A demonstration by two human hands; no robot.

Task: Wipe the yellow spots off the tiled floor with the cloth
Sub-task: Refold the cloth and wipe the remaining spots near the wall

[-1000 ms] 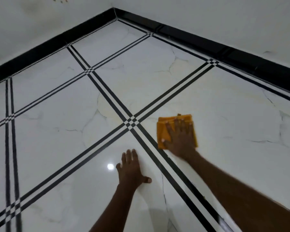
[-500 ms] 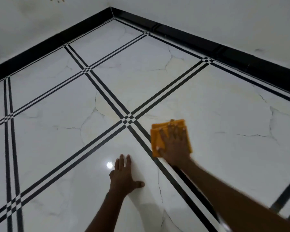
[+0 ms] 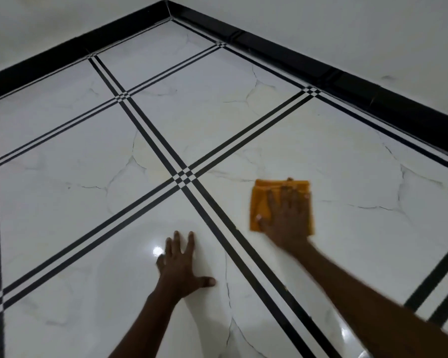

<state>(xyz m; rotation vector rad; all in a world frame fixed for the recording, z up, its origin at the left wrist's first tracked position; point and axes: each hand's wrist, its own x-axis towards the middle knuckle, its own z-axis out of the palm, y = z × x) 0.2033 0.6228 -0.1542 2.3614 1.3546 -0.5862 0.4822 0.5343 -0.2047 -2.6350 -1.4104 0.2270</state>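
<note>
My right hand [image 3: 289, 218] lies flat with spread fingers on a folded orange cloth [image 3: 261, 202] and presses it onto a white marble-look floor tile [image 3: 347, 161]. The cloth sits to the right of the crossing of black double stripes [image 3: 185, 177]. My left hand [image 3: 180, 264] rests open, palm down, on the nearer tile, left of the diagonal stripe, holding nothing. A faint yellowish tint [image 3: 157, 174] shows on the tile just left of the crossing. No sharp yellow spots are plain elsewhere; the right hand is slightly blurred.
A black skirting [image 3: 308, 71] runs along two white walls that meet in a corner at the top. More black stripes [image 3: 437, 288] cross the floor at the lower right. A light glare [image 3: 157, 251] reflects beside my left fingers.
My right hand has slid the cloth rightward, farther from the stripe crossing. My left hand stays planted on the floor. The view has shifted slightly.
</note>
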